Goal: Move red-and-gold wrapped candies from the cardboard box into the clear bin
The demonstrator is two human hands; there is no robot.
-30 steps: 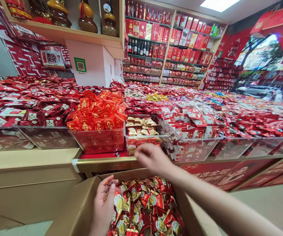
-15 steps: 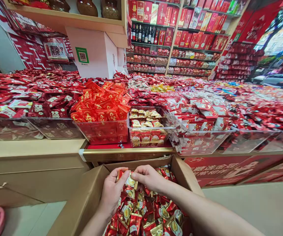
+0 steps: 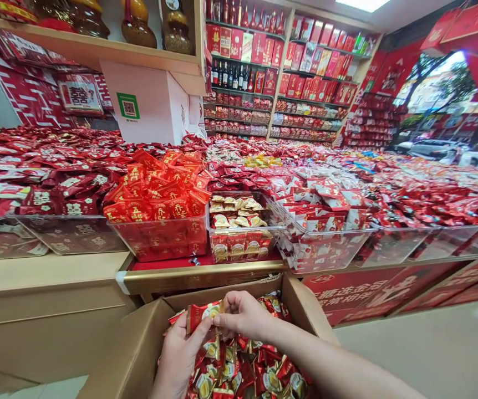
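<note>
Both my hands hover over an open cardboard box (image 3: 133,354) filled with red and gold wrapped candies (image 3: 239,371). My left hand (image 3: 181,346) pinches one wrapped candy (image 3: 201,316), its thumb lying across the red wrapper with a pale round picture. From the other side, my right hand (image 3: 243,317) closes its thumb and fingers on the gold end of the same candy. Just beyond the box stands a clear bin (image 3: 241,235) with similar candies lined up in rows, cream-coloured backs showing on top.
Left of that bin, a clear bin of bright red packets (image 3: 159,227) stands on the counter; a bin of white and red packets (image 3: 322,238) is at its right. A gold counter edge (image 3: 206,274) runs behind the box. Shelves (image 3: 276,100) with bottles and gift boxes rise behind.
The camera view has tilted up and shifted slightly right. The candy between my hands now lies more level, with more of its red wrapper showing. Both hands still hold it.
</note>
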